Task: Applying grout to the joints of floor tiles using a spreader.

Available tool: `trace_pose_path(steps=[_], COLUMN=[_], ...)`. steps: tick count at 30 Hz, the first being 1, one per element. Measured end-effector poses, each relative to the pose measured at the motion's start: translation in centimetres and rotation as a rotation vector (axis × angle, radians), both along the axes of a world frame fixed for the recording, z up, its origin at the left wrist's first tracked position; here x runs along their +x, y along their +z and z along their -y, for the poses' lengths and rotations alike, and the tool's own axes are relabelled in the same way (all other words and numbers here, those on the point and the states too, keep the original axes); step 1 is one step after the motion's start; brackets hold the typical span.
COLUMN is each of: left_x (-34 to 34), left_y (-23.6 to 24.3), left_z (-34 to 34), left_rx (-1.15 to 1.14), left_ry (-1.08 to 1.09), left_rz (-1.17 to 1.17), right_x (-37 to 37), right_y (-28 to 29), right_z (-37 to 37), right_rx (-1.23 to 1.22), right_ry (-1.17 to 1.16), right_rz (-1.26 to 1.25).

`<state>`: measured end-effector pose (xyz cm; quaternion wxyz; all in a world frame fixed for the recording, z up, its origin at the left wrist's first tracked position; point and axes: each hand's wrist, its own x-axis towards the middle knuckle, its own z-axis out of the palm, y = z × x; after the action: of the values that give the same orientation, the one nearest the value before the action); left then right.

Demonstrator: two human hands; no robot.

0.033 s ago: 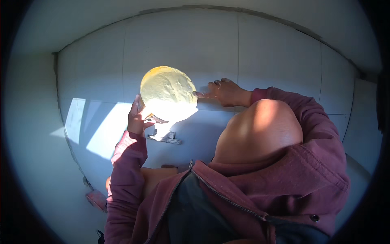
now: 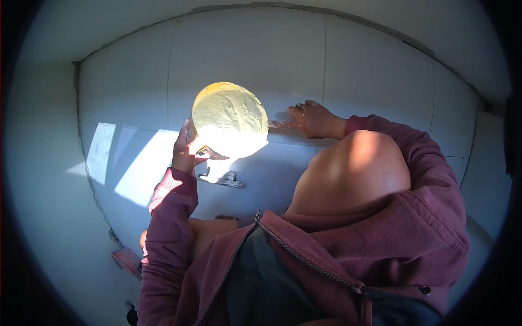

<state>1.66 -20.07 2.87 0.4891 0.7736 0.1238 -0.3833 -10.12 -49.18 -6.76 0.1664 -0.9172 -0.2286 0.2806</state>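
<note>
My left hand (image 2: 186, 149) grips the near left side of a round tub (image 2: 218, 87) with a yellow inner rim. Pale, creamy paste (image 2: 231, 111) fills it, and bright sunlight washes out its near part. To the right of the tub is my right hand (image 2: 312, 120), its index finger stretched toward the rim and the other fingers partly bent. Paste smears that finger; whether the tip touches the tub I cannot tell. Just below the tub, a grey, paste-crusted flat tool (image 2: 223, 182), much like a scraper, lies on the floor.
Large pale tiles (image 2: 244, 49) with thin joints cover the floor, and a rough gap (image 2: 283, 5) runs along the far wall. My bare knee (image 2: 364, 163) rises near my right forearm. A reddish block-like object (image 2: 128, 261) lies at lower left, above a small black item (image 2: 132, 315).
The tub and both hands appear slightly farther up and to the right, and the floor joints have shifted along with them. My right fingertip sits a little farther from the paste.
</note>
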Motion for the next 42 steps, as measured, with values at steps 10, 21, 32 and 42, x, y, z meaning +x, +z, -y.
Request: trace_pose_path(steps=[10, 21, 32, 42], left_x=[0.0, -1.3, -0.6, -0.6], left_y=[-2.4, -1.3, -2.1, -2.0], left_z=[-0.8, -0.2, -0.4, -0.1], left_rx=[-0.184, -0.282, -0.328, -0.318], left_ry=[-0.073, 0.073, 0.122, 0.139], left_rz=[0.194, 0.111, 0.067, 0.048], right_x=[2.9, 7.1, 4.2, 6.0], right_y=[-0.2, 1.9, 1.0, 2.2], right_z=[-2.2, -2.0, -2.8, -1.9], right_rx=[0.336, 0.135, 0.294, 0.581], right_ry=[-0.207, -0.177, -0.239, -0.479], right_rz=[0.209, 0.121, -0.082, -0.251])
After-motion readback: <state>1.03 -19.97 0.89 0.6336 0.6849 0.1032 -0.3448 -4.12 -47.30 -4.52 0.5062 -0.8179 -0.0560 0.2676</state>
